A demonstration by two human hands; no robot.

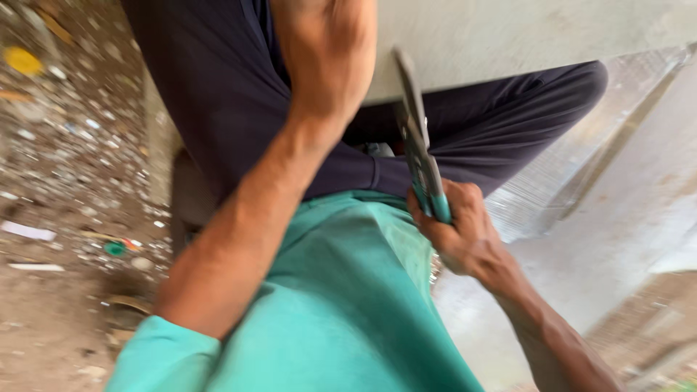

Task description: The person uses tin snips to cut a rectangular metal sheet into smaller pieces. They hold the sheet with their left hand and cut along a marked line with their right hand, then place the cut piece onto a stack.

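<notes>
I see my right hand (457, 229) closed around the teal handles of a pair of snips (420, 156). The fingers (465, 207) wrap the grips tightly low in the frame, and the grey blades run up and away from them, tilted slightly to the left, with the tip reaching the lower edge of a pale grey sheet (523, 36). So the tool sits inside the right fist, its handle end buried in the palm and its cutting end well clear of the fingers, against the sheet.

My left hand (327, 62) is up at the top of the view, just left of the blades and near the same edge of the sheet. It is blurred, and I see it mostly from the back of the wrist, so I cannot tell whether its fingers are curled on the sheet or merely resting against it. It appears to touch the sheet, apart from the snips.

Below both hands I see my teal shirt (341, 312) and dark trousers (232, 94), with one knee bent out to the right under the sheet. To the left lies the dirt floor (51, 290), strewn with small scraps and chips. On the right a pale slab (639, 210) slopes across the frame.
</notes>
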